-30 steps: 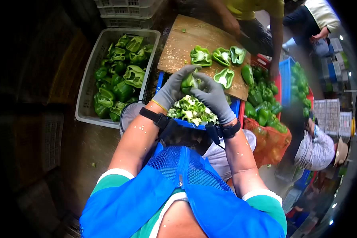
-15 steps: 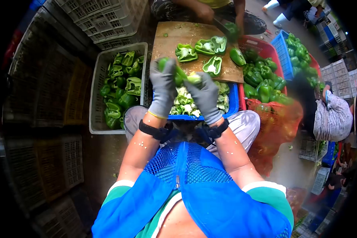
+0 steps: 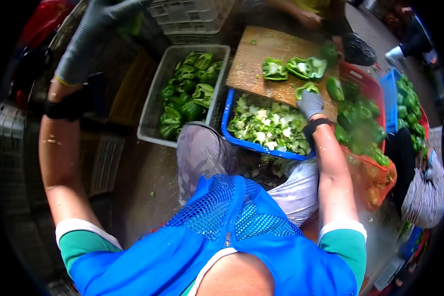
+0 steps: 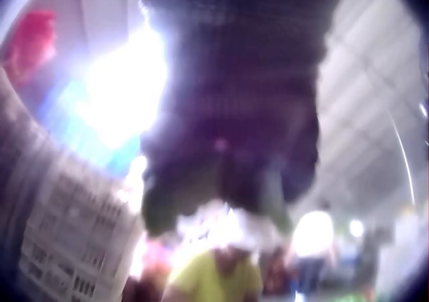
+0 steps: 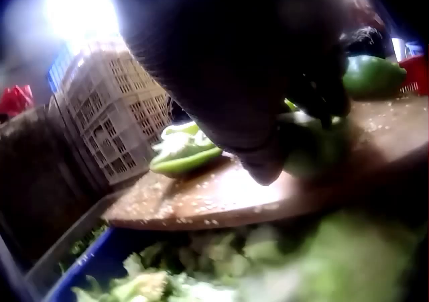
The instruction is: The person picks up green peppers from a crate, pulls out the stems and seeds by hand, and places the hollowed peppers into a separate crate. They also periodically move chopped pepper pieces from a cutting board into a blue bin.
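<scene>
gripping a pepper half (image 3: 306, 89) at centre right, the right grip (image 3: 311, 104) is curling over it on the wooden board (image 3: 251, 54), lying just beyond the blue crate (image 3: 225, 126) for easy reach; the left grip (image 3: 91, 37), upper left, is blurring too much to tell its state.

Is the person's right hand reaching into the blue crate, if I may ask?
No, the right hand grips a pepper half on the wooden board, beyond the blue crate.

Grey gloves (image 3: 311, 104), black wrist straps (image 3: 314, 125), blue mesh apron (image 3: 232, 217), green sleeves with white cuffs (image 3: 344, 242), pale trousers (image 3: 200, 153)
</scene>
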Available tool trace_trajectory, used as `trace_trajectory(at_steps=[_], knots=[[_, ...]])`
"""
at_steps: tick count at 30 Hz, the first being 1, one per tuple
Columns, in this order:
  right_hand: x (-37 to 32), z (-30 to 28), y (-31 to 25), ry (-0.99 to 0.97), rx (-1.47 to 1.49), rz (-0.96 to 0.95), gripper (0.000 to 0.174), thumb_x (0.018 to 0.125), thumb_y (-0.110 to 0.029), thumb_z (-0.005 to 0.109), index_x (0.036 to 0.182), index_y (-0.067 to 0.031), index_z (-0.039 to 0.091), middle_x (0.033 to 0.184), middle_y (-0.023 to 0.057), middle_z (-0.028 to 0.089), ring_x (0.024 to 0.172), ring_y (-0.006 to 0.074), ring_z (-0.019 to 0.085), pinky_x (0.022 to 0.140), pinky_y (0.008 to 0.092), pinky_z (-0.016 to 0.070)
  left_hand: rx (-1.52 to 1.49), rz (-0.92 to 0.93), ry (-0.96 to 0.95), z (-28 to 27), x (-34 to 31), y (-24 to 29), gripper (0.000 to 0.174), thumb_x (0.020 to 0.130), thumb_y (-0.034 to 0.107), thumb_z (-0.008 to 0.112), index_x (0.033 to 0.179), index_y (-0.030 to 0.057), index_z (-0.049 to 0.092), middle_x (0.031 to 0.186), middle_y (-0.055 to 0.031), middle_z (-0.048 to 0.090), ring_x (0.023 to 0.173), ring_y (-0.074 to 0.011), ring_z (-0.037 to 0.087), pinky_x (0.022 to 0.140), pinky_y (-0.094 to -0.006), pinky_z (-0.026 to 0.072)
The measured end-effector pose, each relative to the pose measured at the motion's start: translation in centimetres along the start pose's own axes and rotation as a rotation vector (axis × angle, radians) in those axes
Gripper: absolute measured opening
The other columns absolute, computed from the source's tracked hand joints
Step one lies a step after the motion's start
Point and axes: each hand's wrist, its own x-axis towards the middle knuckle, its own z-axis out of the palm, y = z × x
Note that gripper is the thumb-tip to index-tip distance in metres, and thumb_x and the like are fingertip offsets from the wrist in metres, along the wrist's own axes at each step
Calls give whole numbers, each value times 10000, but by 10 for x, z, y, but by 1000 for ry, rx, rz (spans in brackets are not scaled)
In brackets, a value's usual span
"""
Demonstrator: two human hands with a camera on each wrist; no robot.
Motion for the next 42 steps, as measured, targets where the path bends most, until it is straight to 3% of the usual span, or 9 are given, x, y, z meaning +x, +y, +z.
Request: trace_trajectory(at_steps=[7, 13, 15, 19, 21, 27, 31, 35, 42], knots=[[-4, 6, -2, -54, 185, -13, 347, 735, -235, 705, 1049, -135, 599, 1050, 208, 634, 966, 361, 628, 811, 450, 511, 43, -107, 115, -25, -60, 39, 364, 804, 175, 700, 1137, 79, 591, 971, -12, 614, 866, -94, 568, 749, -238, 472], [-53, 1, 3, -47, 1120, 35, 452, 742, -276, 780, 1061, -10, 603, 922, 130, 676, 849, 182, 649, 727, 324, 518, -323, -408, 467, 143, -83, -113, 480, 761, 294, 767, 1146, 74, 581, 894, -53, 608, 819, -145, 598, 733, -286, 501], [-87, -30, -8, -292, 1556, -9, 380, 782, -195, 758, 1073, -9, 600, 925, 91, 663, 839, 124, 617, 710, 269, 517, 264, -540, 402, 201, -89, -140, 826, 700, 423, 798, 1331, 33, 434, 1300, -226, 485, 1171, -321, 508, 948, -419, 434], [-129, -87, -51, -466, 1713, -261, 448, 798, -91, 723, 1197, -5, 538, 1023, 84, 649, 897, 156, 627, 784, 276, 526, -885, -442, 152, 269, -42, -27, 799, 807, 462, 703, 1401, 48, 365, 1346, -179, 459, 1264, -257, 424, 1055, -368, 339], [-138, -104, -73, -629, 1750, -368, 416, 784, -43, 722, 1164, 0, 556, 1021, 69, 645, 906, 134, 617, 796, 265, 520, -1650, -641, -336, 313, -29, -16, 655, 871, 477, 626, 1406, 193, 376, 1236, -106, 527, 1041, -222, 582, 810, -389, 523], [-157, -87, -112, 266, 1037, -268, 199, 692, -49, 735, 867, -52, 639, 817, 107, 636, 723, 211, 632, 647, 294, 485, -1588, -528, 545, 372, -9, -24, 646, 764, 8, 725, 1305, 125, 390, 967, -79, 565, 674, -174, 605, 538, -275, 535], [-135, -57, -81, 87, 787, -265, 212, 725, -177, 717, 905, -85, 654, 852, 118, 640, 778, 276, 625, 741, 365, 500, -1336, -515, 963, 304, -25, -77, 810, 724, 90, 769, 1367, 180, 287, 1102, -113, 464, 775, -182, 591, 557, -317, 549], [-59, -46, -74, 134, 607, -346, 342, 734, -217, 680, 1056, -117, 630, 1061, 155, 605, 1024, 354, 552, 909, 422, 449, -256, -454, 882, 278, -66, -170, 854, 736, 194, 775, 1439, 93, 301, 1387, -215, 370, 1234, -334, 420, 1033, -383, 363], [97, -54, -122, 52, 144, -204, 363, 749, -167, 604, 1110, -128, 616, 1004, 174, 661, 948, 359, 629, 803, 431, 509, -840, -485, 618, 278, -55, -108, 528, 842, 201, 669, 1304, 23, 487, 1337, -163, 482, 1240, -249, 452, 1048, -349, 352]])
